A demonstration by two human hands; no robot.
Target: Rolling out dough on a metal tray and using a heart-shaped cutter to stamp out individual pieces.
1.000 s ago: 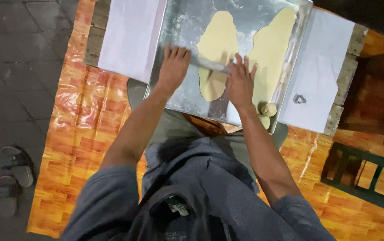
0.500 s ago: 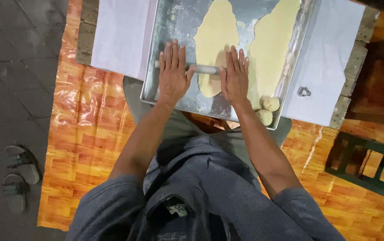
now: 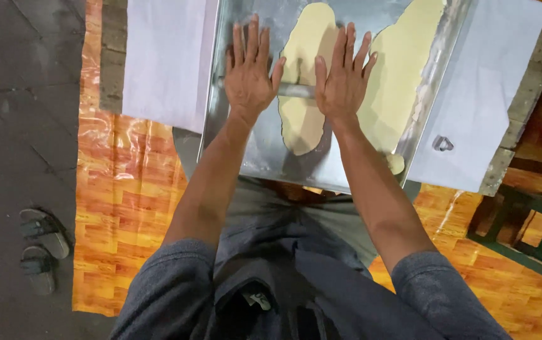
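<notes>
Pressing flat, fingers spread, the left hand [image 3: 249, 72] and right hand [image 3: 341, 79] rest open-palmed on a metal rolling pin [image 3: 296, 90], grasping nothing; it crosses the pale dough sheet [image 3: 305, 94], which stretches from twelve to six o'clock between them on the steel tray [image 3: 264, 157].
</notes>
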